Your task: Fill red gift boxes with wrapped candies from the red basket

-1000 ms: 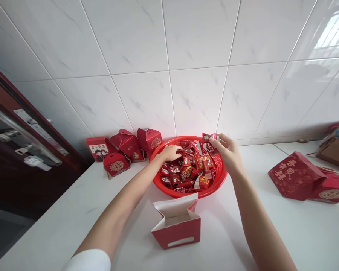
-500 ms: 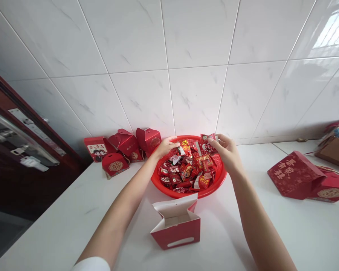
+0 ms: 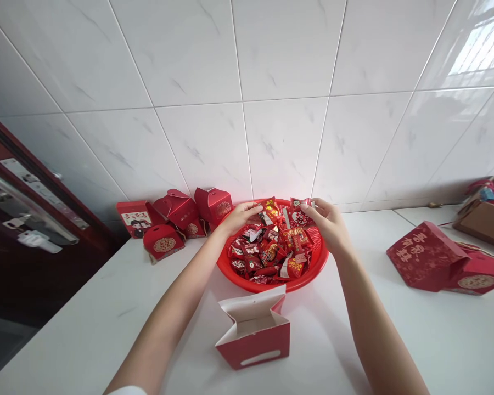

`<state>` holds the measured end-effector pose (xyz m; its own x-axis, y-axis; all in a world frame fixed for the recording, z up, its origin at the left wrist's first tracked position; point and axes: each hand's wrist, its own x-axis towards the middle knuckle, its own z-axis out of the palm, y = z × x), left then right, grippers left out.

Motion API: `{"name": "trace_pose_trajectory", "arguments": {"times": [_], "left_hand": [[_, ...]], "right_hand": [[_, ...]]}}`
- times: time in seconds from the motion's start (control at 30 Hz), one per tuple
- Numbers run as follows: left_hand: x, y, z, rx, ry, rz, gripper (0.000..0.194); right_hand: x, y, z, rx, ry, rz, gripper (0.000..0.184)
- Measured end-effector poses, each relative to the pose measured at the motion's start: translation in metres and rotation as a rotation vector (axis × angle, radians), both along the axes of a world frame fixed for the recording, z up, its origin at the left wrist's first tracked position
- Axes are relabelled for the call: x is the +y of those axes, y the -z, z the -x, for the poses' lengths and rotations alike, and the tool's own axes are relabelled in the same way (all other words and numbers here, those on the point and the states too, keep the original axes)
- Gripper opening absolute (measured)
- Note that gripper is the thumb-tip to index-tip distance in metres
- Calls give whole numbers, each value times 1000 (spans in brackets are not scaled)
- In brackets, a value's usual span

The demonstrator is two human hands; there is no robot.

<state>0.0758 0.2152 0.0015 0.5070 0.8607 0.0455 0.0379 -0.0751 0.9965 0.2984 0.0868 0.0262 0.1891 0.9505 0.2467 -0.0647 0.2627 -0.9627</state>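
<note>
A round red plastic basket [image 3: 318, 265] stands by the wall, heaped with wrapped candies [image 3: 267, 253]. Over its back left part, my left hand [image 3: 239, 217] pinches a red and gold wrapped candy [image 3: 270, 211] between thumb and fingers. At the right side of the basket, my right hand [image 3: 328, 220] is closed on red candy packets [image 3: 299, 215] with white lettering; how many is hard to make out. In front of the basket an open red paper box [image 3: 257, 340] stands upright, its white inside showing and no candy visible in it.
Several folded red gift boxes [image 3: 177, 211] cluster at the left, against the wall. Two more red boxes [image 3: 426, 255] lie at the right on the white counter [image 3: 119, 312]. A brown cardboard box [image 3: 483, 222] sits far right; a dark red door [image 3: 28, 241] borders the left.
My left hand has come up from the candy pile and now grips a red and gold candy. My right hand keeps its hold. The view has shifted slightly.
</note>
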Motion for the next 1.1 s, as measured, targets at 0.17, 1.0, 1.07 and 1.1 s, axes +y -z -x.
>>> {"name": "trace_pose_trajectory", "arguments": {"times": [0.17,1.0,1.07,1.1], "left_hand": [[-25,-8,-6,-98,-96,-89,52],[-82,-8,-7,-307,-169,25,48],[-81,-9,-6,-320,-217,47,45],[-81,-9,-5,-323,-235,52,44]], "right_hand": [[-1,-1,-1,-45,-115,51,45],[-1,1,-11,60,-360,154,37],[-2,0,-13,16,-318,151,39],[-2,0,-13,-3,-305,151,40]]}}
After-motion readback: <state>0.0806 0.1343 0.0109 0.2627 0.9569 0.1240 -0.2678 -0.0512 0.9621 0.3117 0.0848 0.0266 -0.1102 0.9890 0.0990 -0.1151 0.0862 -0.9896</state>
